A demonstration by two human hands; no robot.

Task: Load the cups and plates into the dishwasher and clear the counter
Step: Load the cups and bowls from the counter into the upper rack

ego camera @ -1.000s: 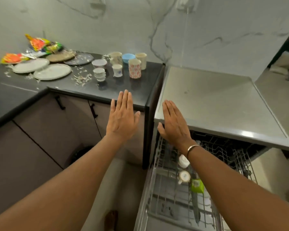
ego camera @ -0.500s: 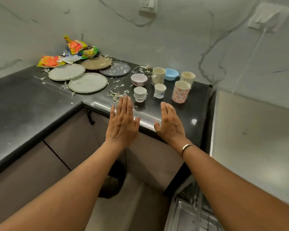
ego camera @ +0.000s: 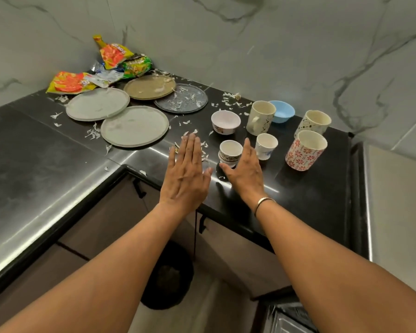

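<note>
- Just left of the stack of small cups, the left hand is held flat above the counter, fingers straight and pressed together, thumb out to the side; nothing is gripped.
- Just right of the stack, the right hand is held the same way, fingers together, with the thumb near the stack's base; whether it touches cannot be told.
- The step in hand is judged to be the first pick-up, and the stack is the nearest piece.
- The stack is best taken by its lowest cup, with the fingers wrapped round the wall, so that the nested cups are carried as one and none is tipped off.
- The small white cup, just right of the stack, could be taken by the other hand in one trip; the floral cup further right is better left for a later one.
- Scraps lie scattered left of the stack, so a cup should be lifted straight up, not slid through them.
- The grey plate and its neighbours, well left of the stack, should be shaken free of scraps before loading.
- The dishwasher rack shows low and right of the stack, so the carry is short.
</note>
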